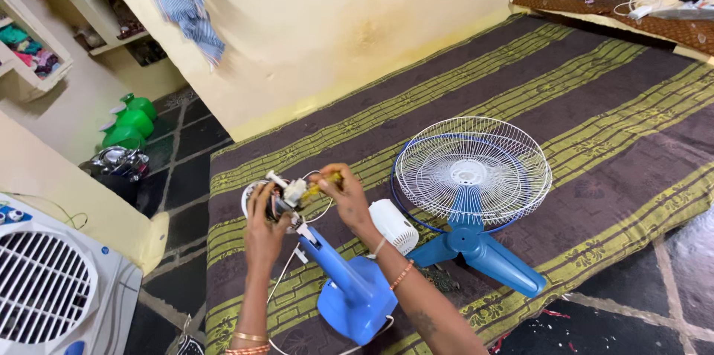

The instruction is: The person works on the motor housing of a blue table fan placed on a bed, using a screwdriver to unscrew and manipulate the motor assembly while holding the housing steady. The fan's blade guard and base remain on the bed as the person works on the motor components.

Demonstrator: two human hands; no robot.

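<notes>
1. Striped bedding, brown with yellow-green bands, covers the bed (595, 102) that fills most of the view; a yellow wall rises behind it and dark floor tiles show at the left and lower right.
2. At the lower left corner stands a white air cooler (52, 288), well apart from the work.
3. On the bed to the right lies the white wire grille (472, 170), resting over a blue blade (483, 251) whose arms stick out beneath it.
4. Nearer the person, the blue fan stand (349, 288) lies on the bed, its neck slanting up and to the left towards the hands.
5. Just right of that neck, beside the right forearm, sits a white motor cover (394, 226).
6. At the top of the neck is the bare motor (279, 195), held up off the bed between both hands; its shaft points up and left, so its long axis runs roughly in line with the neck.
7. The left hand (262, 225) is curled around the motor from below and the left, fingers closed on its body.
8. The right hand (343, 195) comes in from the right, fingers pinched shut on a small yellow piece (323, 182) touching the motor's right side; what that piece is cannot be told.
9. Both hands are on the motor; the left bears it, the right works at its side.
</notes>
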